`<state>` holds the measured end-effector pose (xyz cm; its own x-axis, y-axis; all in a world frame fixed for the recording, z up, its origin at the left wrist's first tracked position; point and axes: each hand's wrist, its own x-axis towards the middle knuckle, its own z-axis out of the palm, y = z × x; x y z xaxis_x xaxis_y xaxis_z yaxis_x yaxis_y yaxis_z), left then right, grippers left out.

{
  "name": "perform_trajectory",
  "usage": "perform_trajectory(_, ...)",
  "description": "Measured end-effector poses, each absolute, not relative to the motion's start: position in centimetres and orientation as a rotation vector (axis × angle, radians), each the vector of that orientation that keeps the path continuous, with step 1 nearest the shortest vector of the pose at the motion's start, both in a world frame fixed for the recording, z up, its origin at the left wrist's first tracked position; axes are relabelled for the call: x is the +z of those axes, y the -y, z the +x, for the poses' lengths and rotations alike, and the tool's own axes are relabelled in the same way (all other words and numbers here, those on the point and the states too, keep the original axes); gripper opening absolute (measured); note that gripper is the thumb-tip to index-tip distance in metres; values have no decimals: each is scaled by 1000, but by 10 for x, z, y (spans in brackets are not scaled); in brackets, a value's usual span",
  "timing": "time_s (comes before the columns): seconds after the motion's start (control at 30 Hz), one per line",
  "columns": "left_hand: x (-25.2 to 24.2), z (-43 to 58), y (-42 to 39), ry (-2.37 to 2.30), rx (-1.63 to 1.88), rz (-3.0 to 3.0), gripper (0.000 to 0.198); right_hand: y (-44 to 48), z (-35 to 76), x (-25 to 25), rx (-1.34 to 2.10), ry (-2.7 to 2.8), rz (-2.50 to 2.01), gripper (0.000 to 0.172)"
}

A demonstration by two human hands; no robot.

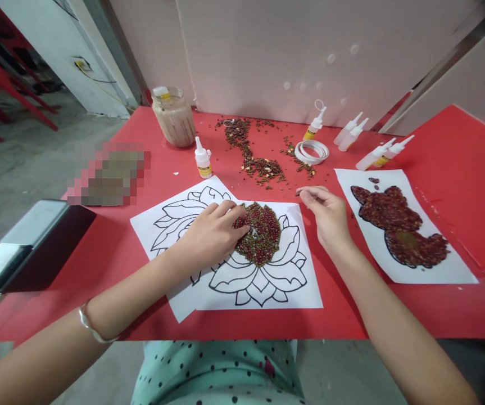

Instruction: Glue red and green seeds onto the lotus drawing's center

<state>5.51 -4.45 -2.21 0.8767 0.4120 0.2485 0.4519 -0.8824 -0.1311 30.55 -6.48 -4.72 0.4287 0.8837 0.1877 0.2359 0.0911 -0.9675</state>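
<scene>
My left hand (214, 233) rests on a line drawing of a flower (261, 281). Its thumb and forefinger are slightly apart, touching the middle of the flower, which is covered with dark red and green beans (267, 225). Nothing shows held in that hand, though its fingers hide part of the beans. To the right of the sheet, my right hand (330, 216) is raised over the red table with thumb and forefinger pinched together. A tiny dark bean (298, 193) shows at their tips. A second flower drawing (170, 216) lies partly beneath the first sheet and my left hand.
Loose beans (263, 169) are scattered behind the sheets. A glue bottle (203, 160), a large jar (175, 118), a tape roll (312, 152) and several more glue bottles (352, 135) stand around them. At right lies a bean-covered picture (394, 219); at left, a dark boxy device (35, 242).
</scene>
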Motion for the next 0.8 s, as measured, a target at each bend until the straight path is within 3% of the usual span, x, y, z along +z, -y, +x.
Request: perform_trajectory(0.8,-22,54,43,607,-371,-2824,22,65,305,-47,649,1080,-1439,17)
